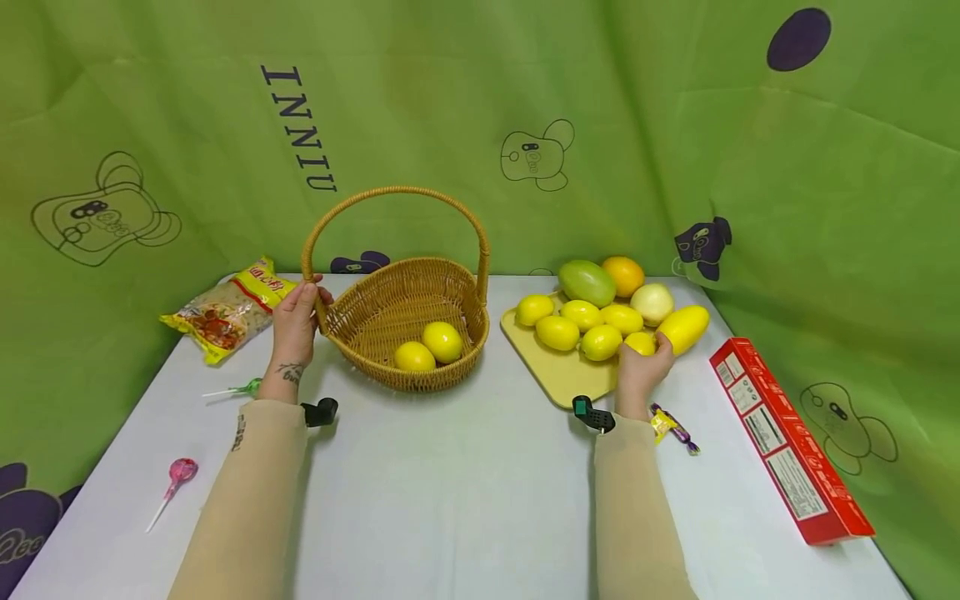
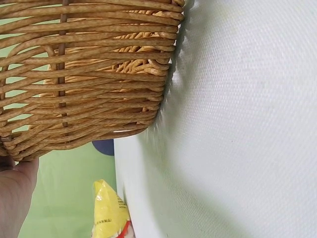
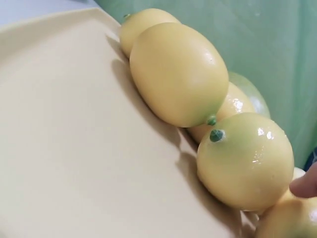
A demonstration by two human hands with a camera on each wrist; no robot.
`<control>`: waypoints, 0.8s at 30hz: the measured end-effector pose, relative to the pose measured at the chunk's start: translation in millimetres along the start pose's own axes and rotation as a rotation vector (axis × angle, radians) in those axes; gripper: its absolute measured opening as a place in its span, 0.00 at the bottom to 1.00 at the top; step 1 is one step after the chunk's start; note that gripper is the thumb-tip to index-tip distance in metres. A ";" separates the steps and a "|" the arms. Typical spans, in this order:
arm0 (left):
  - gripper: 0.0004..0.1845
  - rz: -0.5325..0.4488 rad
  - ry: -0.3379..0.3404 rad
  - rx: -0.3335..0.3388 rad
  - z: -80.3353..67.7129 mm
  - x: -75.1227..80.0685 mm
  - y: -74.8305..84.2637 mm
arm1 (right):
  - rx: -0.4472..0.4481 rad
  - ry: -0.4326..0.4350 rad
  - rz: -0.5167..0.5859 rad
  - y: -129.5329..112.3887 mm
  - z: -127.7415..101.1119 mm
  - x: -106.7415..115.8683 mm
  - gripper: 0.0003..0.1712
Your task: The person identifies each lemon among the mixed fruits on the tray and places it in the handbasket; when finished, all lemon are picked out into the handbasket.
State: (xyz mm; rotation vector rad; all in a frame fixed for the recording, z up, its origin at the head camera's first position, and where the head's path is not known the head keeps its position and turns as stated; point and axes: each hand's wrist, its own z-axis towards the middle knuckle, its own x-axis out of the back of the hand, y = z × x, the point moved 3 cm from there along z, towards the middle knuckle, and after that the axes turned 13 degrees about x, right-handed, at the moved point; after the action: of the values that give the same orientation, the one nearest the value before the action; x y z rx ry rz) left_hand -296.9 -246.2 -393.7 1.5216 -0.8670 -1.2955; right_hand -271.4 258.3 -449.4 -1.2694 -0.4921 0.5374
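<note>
- My left hand (image 1: pixel 294 321) holds the wicker basket (image 1: pixel 405 321) at its rim beside the handle base, fingers curled over the weave. Maintain this hold so the basket stays put on the table (image 1: pixel 465 492).
- My right hand (image 1: pixel 642 367) is closed around a lemon (image 1: pixel 640 342) at the near edge of the yellow tray (image 1: pixel 551 375). The fingers wrap the fruit; the head view hides how far round they reach.
- Two lemons (image 1: pixel 429 348) already lie in the basket; more remain in a row on the tray.
- Lift the held lemon straight up first: the neighbouring lemon (image 3: pixel 245 161) sits just beside my fingertip (image 3: pixel 304 183) and would likely roll if nudged.
- Carry it over the near rim, below the arched handle (image 1: pixel 397 217).
- Lower it next to the two inside, then release. A drop could bounce it out.
</note>
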 end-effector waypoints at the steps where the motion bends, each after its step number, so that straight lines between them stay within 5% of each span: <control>1: 0.10 0.002 0.000 0.000 0.1 -0.2 -0.1 | -0.008 -0.005 -0.019 0.6 0.0 0.1 0.38; 10: 0.11 0.000 -0.001 0.003 1.2 0.7 -1.1 | -0.034 -0.035 -0.092 1.7 -0.3 1.4 0.39; 18: 0.10 0.005 -0.009 0.009 1.4 1.8 -2.3 | -0.021 -0.005 0.000 -12.7 0.4 1.8 0.38; 24: 0.12 0.007 -0.014 0.013 2.1 2.1 -1.4 | 0.056 -0.168 0.122 -40.9 2.5 -11.3 0.38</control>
State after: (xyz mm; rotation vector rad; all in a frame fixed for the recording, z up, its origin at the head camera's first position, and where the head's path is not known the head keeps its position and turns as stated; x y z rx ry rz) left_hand -298.6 -248.1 -395.7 1.5194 -0.8909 -1.2992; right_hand -277.4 244.7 -409.6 -1.2121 -0.5376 0.7599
